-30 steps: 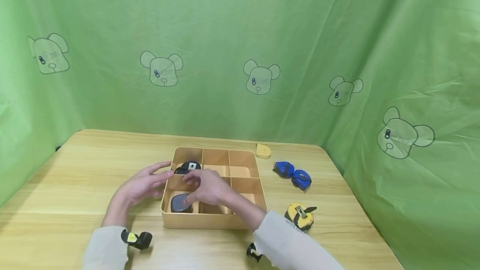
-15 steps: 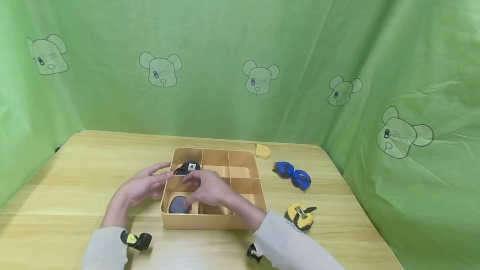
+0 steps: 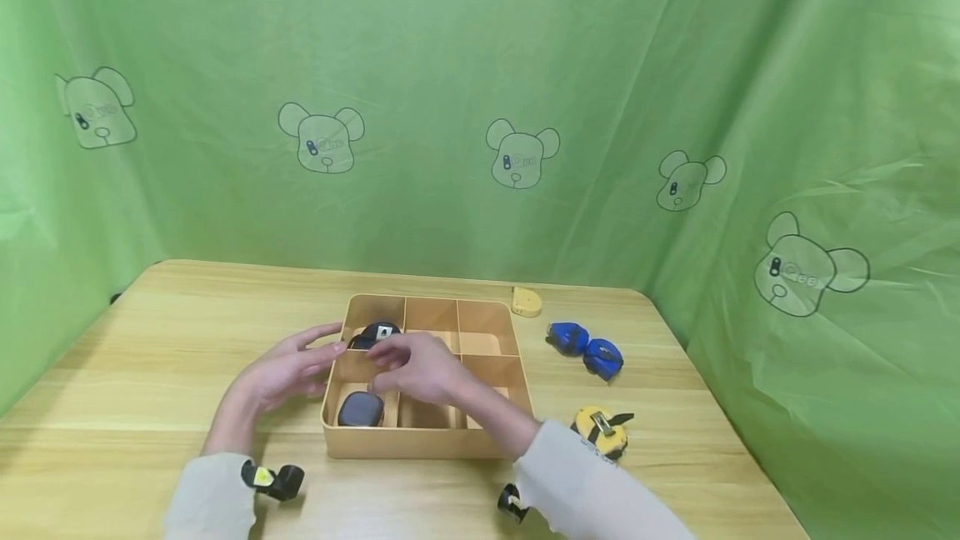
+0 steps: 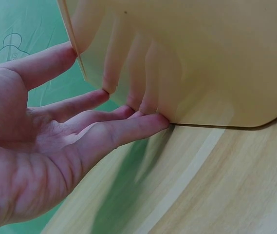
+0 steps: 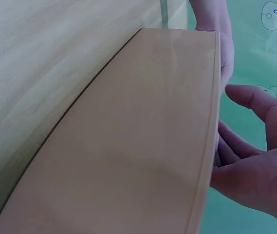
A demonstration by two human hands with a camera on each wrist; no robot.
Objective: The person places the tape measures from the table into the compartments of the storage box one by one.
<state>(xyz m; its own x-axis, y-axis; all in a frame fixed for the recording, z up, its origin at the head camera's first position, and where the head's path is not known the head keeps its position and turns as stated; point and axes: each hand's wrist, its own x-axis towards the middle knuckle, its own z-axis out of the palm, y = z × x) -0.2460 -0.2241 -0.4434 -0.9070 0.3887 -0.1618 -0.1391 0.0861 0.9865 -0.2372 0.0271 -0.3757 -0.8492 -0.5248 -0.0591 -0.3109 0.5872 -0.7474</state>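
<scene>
— What changed?
— My right hand (image 3: 420,367) has lifted off the dark tape measure (image 3: 361,409), fingers relaxed, holding nothing. It lies in the tray's (image 3: 427,442) near-left compartment.
— Left hand (image 3: 288,369)?
— Flat against the tray's left wall.

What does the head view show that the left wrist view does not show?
Only the head view shows the right hand over the divided box, two dark tape measures inside it, and the blue and yellow ones on the table. Only the left wrist view shows the fingertips touching the box's outer wall. Both show the left hand open against the box.
</scene>
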